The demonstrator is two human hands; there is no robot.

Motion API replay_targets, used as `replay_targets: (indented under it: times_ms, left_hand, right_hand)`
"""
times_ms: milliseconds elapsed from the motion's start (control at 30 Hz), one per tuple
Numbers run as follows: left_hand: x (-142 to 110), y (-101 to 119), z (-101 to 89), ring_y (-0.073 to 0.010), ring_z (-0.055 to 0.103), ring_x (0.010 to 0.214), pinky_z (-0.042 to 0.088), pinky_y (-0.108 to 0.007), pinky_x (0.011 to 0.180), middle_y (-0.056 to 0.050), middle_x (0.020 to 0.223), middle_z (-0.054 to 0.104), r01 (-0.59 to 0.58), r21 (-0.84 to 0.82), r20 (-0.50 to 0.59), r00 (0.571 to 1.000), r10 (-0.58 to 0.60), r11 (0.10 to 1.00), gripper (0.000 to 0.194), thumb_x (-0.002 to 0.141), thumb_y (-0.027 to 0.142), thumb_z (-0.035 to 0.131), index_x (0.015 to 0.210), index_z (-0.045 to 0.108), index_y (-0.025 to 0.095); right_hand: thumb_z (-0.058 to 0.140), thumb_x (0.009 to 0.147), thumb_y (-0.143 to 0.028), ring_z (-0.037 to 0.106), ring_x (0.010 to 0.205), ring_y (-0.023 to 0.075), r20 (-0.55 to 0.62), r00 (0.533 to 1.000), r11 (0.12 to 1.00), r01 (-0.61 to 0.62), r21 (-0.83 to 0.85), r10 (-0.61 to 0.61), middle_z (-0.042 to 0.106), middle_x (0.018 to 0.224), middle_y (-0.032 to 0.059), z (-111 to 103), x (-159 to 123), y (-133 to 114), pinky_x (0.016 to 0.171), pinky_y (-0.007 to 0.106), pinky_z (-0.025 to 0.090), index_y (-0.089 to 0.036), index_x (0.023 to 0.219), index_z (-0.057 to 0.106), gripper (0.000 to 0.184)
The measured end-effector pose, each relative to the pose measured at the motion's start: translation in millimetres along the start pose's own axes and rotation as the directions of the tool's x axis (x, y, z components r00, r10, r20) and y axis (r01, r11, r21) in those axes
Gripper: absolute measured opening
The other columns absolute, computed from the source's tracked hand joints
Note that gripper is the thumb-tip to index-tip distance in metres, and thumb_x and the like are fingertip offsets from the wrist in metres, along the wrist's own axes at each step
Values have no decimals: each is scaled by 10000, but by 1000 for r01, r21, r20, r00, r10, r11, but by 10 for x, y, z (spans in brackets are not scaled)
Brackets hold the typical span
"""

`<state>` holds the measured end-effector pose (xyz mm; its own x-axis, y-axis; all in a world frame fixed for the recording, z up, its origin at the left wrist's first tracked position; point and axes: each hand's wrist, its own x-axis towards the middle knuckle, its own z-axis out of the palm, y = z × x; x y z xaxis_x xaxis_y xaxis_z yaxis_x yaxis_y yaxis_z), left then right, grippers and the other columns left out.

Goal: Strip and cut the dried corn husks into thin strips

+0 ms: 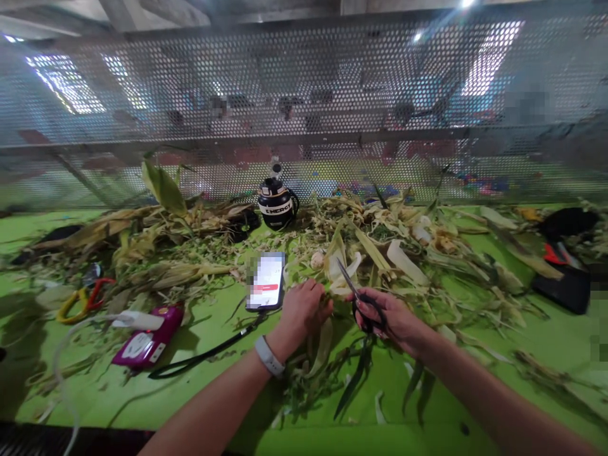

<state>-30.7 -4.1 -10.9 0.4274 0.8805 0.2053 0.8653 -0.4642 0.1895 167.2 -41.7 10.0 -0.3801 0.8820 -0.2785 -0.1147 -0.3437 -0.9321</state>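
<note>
My right hand (394, 318) has its fingers through the dark handles of a pair of scissors (348, 276), whose metal blades point up and to the left, slightly parted. Just left of them, my left hand (304, 314), with a pale band on its wrist, is closed round a bunch of corn husk (323, 354). Part of that husk hangs below the fingers; what lies inside the fist is hidden. Pale husk pieces (337, 256) and a small round cream-coloured piece (317, 259) lie right behind the hands.
A lit phone (266, 278) with a black strap lies left of my hands. Farther left are a purple device (149, 339) with a white cable and scissors with yellow and red handles (78, 305). A black jug (277, 206) stands before the perforated metal screen (332, 82). Husk scraps litter the green table (213, 405).
</note>
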Motion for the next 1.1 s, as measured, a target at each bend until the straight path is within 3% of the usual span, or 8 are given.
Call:
replay_targets:
  times_ms: [200,300,433,533,633,700,867,1100]
  left_hand:
    - [-6,-88,3,-162,574,692,391,-262,628,-75,783,651,17,-226,17,1000,-13,974,200,840,249,460,775,625,156]
    - [2,-111,-19,-133,542,605,378,-239,584,-44,664,637,74,-438,87,995,-40,896,238,831,239,448,697,622,147]
    - [18,-108,-38,-114,527,521,359,-214,492,-17,588,631,275,-702,271,956,-110,657,294,821,298,442,655,626,140]
    - [33,-92,-41,-143,611,604,422,-216,511,-29,658,664,413,-813,380,910,-163,410,243,777,325,512,697,641,136]
    - [42,-73,-48,-176,661,706,492,-246,581,-38,718,683,477,-859,441,874,-205,186,193,726,324,588,705,644,140]
    - [44,-64,-54,-185,666,718,513,-270,615,-41,700,687,490,-865,461,860,-218,109,193,698,334,633,710,648,141]
    - [45,-67,-57,-189,660,728,535,-315,674,-54,728,703,473,-881,461,864,-201,11,237,651,360,696,718,668,134]
    - [39,-73,-44,-171,647,725,530,-311,710,-51,732,697,445,-895,436,882,-181,13,266,674,389,674,737,687,130]
  right_hand:
    - [702,704,-485,424,439,27,60,997,999,-37,-13,38,601,615,-17,12,-12,-10,369,136,253,-149,1030,596,480]
    - [706,698,-489,413,421,19,80,994,997,-71,-31,74,602,609,-17,3,-3,-5,364,135,253,-138,1012,599,483]
    - [684,722,-485,372,374,0,108,989,993,-97,-65,104,611,597,-16,-1,-7,-27,343,126,237,-124,949,592,436]
    - [671,732,-487,366,325,-7,165,974,986,-141,-87,154,673,670,25,-2,-36,-64,305,122,222,-132,935,552,426]
    - [681,723,-472,375,286,0,193,959,978,-195,-80,207,702,721,44,-7,-63,-89,270,122,218,-155,942,505,424]
    - [698,711,-444,359,272,-1,199,954,974,-217,-63,225,690,674,19,-13,-72,-92,260,116,203,-159,947,498,421]
    - [690,728,-402,327,280,-12,224,948,973,-229,-13,226,640,585,-25,-19,-75,-63,267,109,166,-140,937,532,371]
    - [635,762,-462,307,281,-21,202,958,978,-211,5,205,630,590,-12,-10,-76,-29,271,117,143,-126,930,561,383]
